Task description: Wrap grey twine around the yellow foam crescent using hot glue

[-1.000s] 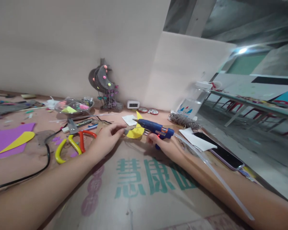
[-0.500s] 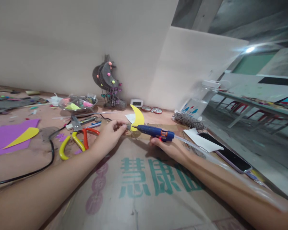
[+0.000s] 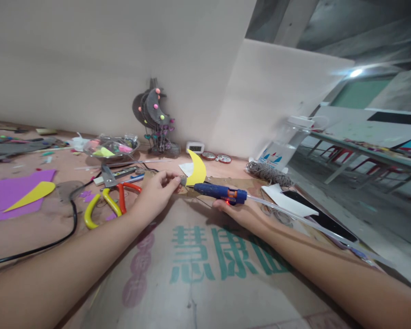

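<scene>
My left hand [image 3: 162, 186] is closed, pinching the lower end of a yellow crescent moon cutout [image 3: 198, 170]. A small grey piece shows between the fingertips and the crescent; its kind is unclear. A blue hot glue gun [image 3: 216, 191] is in my right hand [image 3: 234, 211], its red light lit and its tip pointing left at the crescent's lower end. Whether the tip touches is hard to see. From the gun's rear a long clear glue stick [image 3: 281, 206] runs to the right. Most of my right fingers are hidden below the gun.
Pliers [image 3: 104, 203], purple sheets [image 3: 17, 194] and a bowl of bits [image 3: 111, 148] lie left. Grey crescent ornaments [image 3: 154, 109] stand behind, by a small digital clock [image 3: 195, 147]. To the right are grey yarn [image 3: 269, 173], a bottle [image 3: 284, 141] and a phone [image 3: 329, 221].
The glue gun's tip has dipped slightly to the crescent's lower end. The rear of the glue stick has swung up and away from my right forearm. My left hand has barely moved.
</scene>
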Action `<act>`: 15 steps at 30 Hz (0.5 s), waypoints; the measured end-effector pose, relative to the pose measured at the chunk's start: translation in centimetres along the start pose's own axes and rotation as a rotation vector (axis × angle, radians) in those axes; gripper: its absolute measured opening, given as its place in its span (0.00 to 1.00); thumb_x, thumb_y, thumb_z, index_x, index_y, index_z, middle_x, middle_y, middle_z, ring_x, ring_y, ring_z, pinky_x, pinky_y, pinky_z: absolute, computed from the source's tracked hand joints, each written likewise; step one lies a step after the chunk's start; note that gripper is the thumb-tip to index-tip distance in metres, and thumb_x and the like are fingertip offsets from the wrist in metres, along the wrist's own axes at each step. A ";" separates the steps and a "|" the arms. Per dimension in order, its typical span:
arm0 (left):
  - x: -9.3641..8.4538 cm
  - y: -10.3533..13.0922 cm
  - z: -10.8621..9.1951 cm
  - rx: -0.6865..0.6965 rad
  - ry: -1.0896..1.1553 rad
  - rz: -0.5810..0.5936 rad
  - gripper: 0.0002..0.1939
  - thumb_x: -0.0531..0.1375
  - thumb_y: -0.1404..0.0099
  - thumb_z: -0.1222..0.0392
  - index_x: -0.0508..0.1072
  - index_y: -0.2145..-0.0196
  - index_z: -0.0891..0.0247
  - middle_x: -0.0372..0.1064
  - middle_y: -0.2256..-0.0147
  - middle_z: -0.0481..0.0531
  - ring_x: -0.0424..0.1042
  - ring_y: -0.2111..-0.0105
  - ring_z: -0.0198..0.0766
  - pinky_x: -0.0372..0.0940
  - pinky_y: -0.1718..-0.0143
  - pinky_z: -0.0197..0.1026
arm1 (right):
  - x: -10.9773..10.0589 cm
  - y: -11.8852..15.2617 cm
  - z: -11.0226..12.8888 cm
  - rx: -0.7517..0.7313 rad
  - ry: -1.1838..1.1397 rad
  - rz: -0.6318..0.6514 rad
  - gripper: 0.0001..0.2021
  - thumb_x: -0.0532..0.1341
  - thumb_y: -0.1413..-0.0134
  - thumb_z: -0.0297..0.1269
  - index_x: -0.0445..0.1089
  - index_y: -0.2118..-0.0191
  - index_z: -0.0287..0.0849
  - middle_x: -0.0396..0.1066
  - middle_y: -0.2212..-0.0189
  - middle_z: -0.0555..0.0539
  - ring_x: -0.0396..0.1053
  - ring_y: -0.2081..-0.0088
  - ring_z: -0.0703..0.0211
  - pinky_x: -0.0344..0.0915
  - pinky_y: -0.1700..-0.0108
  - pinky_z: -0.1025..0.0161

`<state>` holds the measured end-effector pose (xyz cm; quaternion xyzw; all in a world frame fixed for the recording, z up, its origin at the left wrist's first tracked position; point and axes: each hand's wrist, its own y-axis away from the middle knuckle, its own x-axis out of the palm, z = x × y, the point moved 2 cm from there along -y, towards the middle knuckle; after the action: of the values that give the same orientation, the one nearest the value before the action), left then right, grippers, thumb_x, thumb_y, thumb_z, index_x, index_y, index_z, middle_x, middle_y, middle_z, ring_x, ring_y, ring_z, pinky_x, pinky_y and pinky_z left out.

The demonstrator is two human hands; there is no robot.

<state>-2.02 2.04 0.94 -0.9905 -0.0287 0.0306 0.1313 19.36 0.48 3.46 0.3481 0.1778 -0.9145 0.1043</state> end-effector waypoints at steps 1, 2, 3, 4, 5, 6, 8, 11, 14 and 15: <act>0.0 0.0 -0.1 0.004 0.000 0.002 0.14 0.61 0.46 0.51 0.69 0.68 0.65 0.69 0.73 0.48 0.68 0.72 0.33 0.60 0.69 0.35 | 0.0 0.0 0.0 -0.004 0.013 -0.005 0.14 0.60 0.55 0.49 0.67 0.74 0.42 0.66 0.80 0.51 0.59 0.78 0.63 0.56 0.76 0.65; 0.0 0.1 -0.1 0.004 0.003 0.004 0.14 0.60 0.46 0.51 0.69 0.68 0.66 0.69 0.73 0.48 0.68 0.72 0.33 0.60 0.70 0.34 | 0.0 0.0 0.0 -0.002 0.021 -0.004 0.14 0.60 0.55 0.49 0.67 0.73 0.42 0.66 0.79 0.51 0.60 0.78 0.63 0.56 0.76 0.65; 0.0 0.1 -0.1 0.001 0.007 0.006 0.14 0.60 0.46 0.51 0.69 0.68 0.66 0.69 0.73 0.48 0.68 0.72 0.33 0.60 0.70 0.34 | 0.0 0.0 0.0 0.000 0.020 -0.001 0.15 0.60 0.55 0.50 0.67 0.72 0.42 0.66 0.79 0.51 0.60 0.77 0.62 0.57 0.75 0.65; 0.0 0.1 -0.2 -0.006 0.009 0.009 0.14 0.60 0.46 0.51 0.69 0.68 0.66 0.69 0.73 0.48 0.68 0.72 0.33 0.60 0.70 0.34 | 0.0 0.0 0.0 0.003 0.013 0.004 0.15 0.60 0.55 0.50 0.67 0.72 0.42 0.67 0.79 0.51 0.61 0.77 0.61 0.58 0.75 0.65; 0.0 0.1 -0.2 -0.015 0.009 0.010 0.15 0.60 0.46 0.51 0.69 0.67 0.66 0.69 0.73 0.48 0.68 0.72 0.33 0.59 0.70 0.34 | 0.1 0.0 -0.1 0.003 0.004 0.006 0.15 0.60 0.55 0.51 0.67 0.71 0.42 0.67 0.79 0.50 0.62 0.76 0.60 0.58 0.74 0.64; 0.0 0.1 -0.2 -0.024 0.004 0.012 0.15 0.60 0.46 0.51 0.69 0.67 0.66 0.69 0.73 0.48 0.67 0.72 0.33 0.59 0.71 0.34 | 0.1 0.0 -0.1 -0.002 -0.008 0.006 0.15 0.60 0.55 0.51 0.67 0.71 0.42 0.67 0.78 0.50 0.62 0.76 0.60 0.59 0.74 0.64; 0.0 0.2 -0.3 -0.034 -0.006 0.011 0.14 0.60 0.46 0.51 0.69 0.68 0.65 0.69 0.74 0.48 0.67 0.73 0.32 0.58 0.72 0.33 | 0.1 -0.1 -0.1 -0.021 -0.025 0.001 0.15 0.60 0.55 0.51 0.68 0.70 0.43 0.68 0.77 0.49 0.63 0.75 0.59 0.60 0.73 0.63; 0.0 0.2 -0.3 -0.046 0.007 0.003 0.14 0.61 0.46 0.51 0.69 0.68 0.65 0.69 0.75 0.47 0.67 0.73 0.32 0.58 0.72 0.33 | 0.2 -0.1 -0.1 -0.042 -0.025 0.004 0.13 0.61 0.55 0.49 0.69 0.70 0.45 0.67 0.78 0.50 0.63 0.76 0.59 0.60 0.73 0.62; 0.1 0.1 -0.1 -0.058 0.034 0.002 0.15 0.62 0.48 0.51 0.69 0.68 0.66 0.70 0.74 0.48 0.68 0.73 0.32 0.59 0.72 0.33 | 0.2 -0.2 -0.2 -0.022 -0.017 0.016 0.13 0.61 0.56 0.50 0.69 0.71 0.44 0.67 0.78 0.50 0.63 0.76 0.58 0.60 0.74 0.62; 0.1 0.0 0.0 -0.059 0.039 0.002 0.16 0.62 0.48 0.51 0.69 0.68 0.66 0.70 0.74 0.48 0.68 0.73 0.32 0.59 0.72 0.33 | 0.1 -0.2 -0.3 -0.012 -0.012 0.021 0.14 0.61 0.56 0.50 0.69 0.71 0.44 0.67 0.78 0.50 0.63 0.76 0.59 0.60 0.74 0.63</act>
<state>-1.94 2.02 0.94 -0.9944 -0.0259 0.0105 0.1023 19.35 0.71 3.22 0.3440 0.1788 -0.9143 0.1172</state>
